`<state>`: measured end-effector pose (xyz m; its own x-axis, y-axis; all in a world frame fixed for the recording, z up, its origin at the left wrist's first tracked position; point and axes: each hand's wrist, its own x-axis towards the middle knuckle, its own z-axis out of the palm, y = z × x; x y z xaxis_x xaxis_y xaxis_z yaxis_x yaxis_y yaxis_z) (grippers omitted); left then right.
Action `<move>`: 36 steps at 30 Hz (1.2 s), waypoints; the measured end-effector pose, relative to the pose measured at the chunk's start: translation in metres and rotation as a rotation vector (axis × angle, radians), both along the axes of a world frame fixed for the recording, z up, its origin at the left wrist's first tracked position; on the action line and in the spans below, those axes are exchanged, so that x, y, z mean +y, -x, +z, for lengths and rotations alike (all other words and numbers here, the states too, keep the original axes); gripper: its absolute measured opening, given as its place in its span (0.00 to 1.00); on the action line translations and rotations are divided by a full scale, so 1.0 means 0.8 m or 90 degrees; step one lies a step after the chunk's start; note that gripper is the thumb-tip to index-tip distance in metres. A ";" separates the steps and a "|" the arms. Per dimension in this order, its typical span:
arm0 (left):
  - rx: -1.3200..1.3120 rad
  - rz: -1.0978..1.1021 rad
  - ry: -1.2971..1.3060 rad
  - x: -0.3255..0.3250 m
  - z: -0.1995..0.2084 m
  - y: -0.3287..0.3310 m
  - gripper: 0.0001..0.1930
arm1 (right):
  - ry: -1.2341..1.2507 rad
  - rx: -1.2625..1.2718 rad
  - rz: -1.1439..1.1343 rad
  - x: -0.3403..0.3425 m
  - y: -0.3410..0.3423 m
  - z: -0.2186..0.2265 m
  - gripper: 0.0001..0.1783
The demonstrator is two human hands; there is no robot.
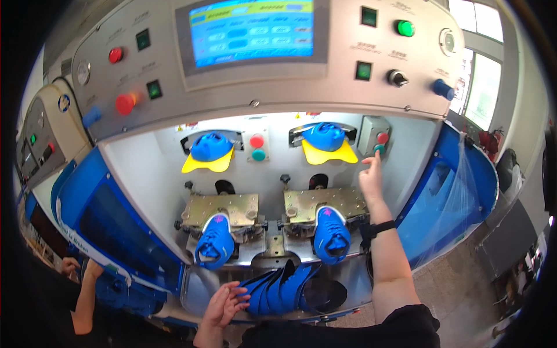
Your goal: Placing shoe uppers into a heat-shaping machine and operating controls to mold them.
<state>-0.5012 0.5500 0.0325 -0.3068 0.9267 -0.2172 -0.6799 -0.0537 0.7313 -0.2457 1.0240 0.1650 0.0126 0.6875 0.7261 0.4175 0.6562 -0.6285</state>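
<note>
My right hand (371,181) reaches up with its index finger stretched to a green button (379,149) on a small grey box, below a red button. The fingertip looks to be on it, and nothing is held. At the lower middle my left hand (225,303) is open, fingers loosely bent, beside a fanned stack of blue shoe uppers (272,293). Two blue shoe uppers, the left one (216,240) and the right one (332,235), sit toe-inward at the metal clamp plates. Above them, a left blue-and-yellow piece (210,152) and a right one (328,142) cover the upper molds.
The machine's control panel (342,81) with a lit screen (252,32) spans the top. Blue side doors, left (130,226) and right (444,200), flank the white chamber. Another person's hand (93,269) is at the lower left, near a neighbouring machine (49,133).
</note>
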 end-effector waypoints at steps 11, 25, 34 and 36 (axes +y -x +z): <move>0.253 0.331 0.223 -0.004 -0.039 0.083 0.09 | 0.125 -0.024 0.443 -0.309 0.073 -0.054 0.13; 0.047 0.266 0.158 0.041 -0.085 0.138 0.36 | 0.016 -0.557 0.518 -0.437 0.189 -0.203 0.34; 0.667 -0.159 0.120 0.003 -0.177 0.108 0.36 | 0.024 -0.764 0.402 -0.454 0.172 -0.219 0.55; 0.753 -0.178 0.145 0.006 -0.171 0.105 0.39 | 0.045 -0.773 0.391 -0.458 0.167 -0.218 0.54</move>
